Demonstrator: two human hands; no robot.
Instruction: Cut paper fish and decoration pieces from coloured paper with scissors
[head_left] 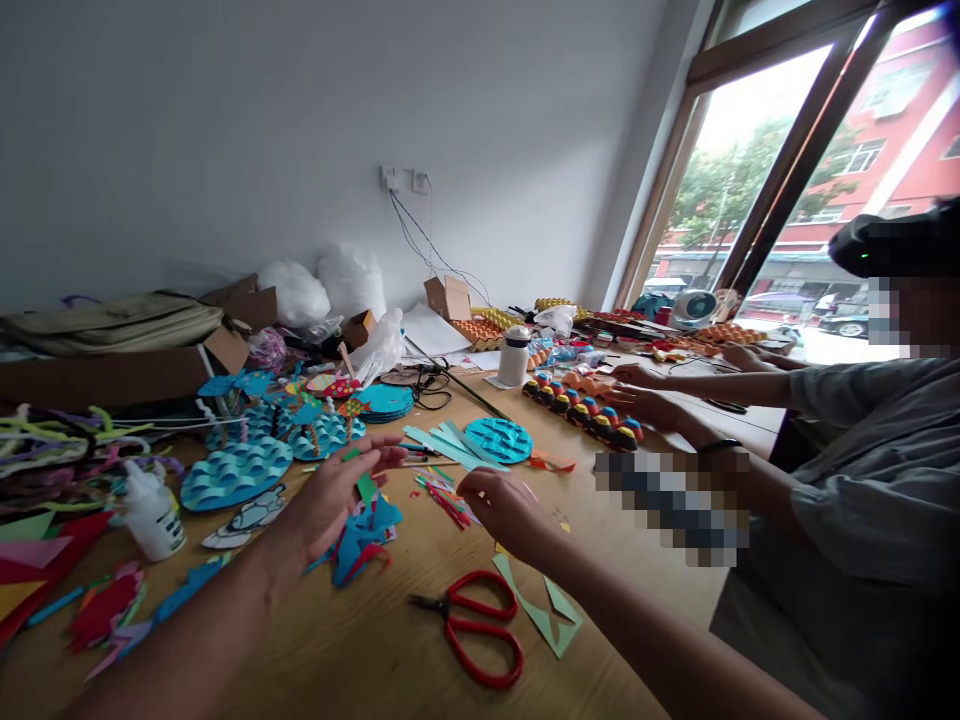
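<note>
My left hand (330,495) is half curled, with a small green paper piece (366,489) between its thumb and fingers. Below it lie blue paper cut-outs (367,535) with bits of red. To the right my right hand (506,508) is bent down with its fingertips together; whatever they pinch is hidden. Thin coloured paper strips (448,500), red and green among them, lie on the table between the hands. Nearer to me rest red-handled scissors (480,625), blades pointing left, beside light green paper scraps (551,610).
A glue bottle (152,512) and blue wavy paper discs (236,472) stand left. Pale blue strips (454,445), another blue disc (499,440) and a white bottle (514,357) lie beyond my hands. On the right, a co-worker (847,480) reaches toward painted egg-carton strips (581,410).
</note>
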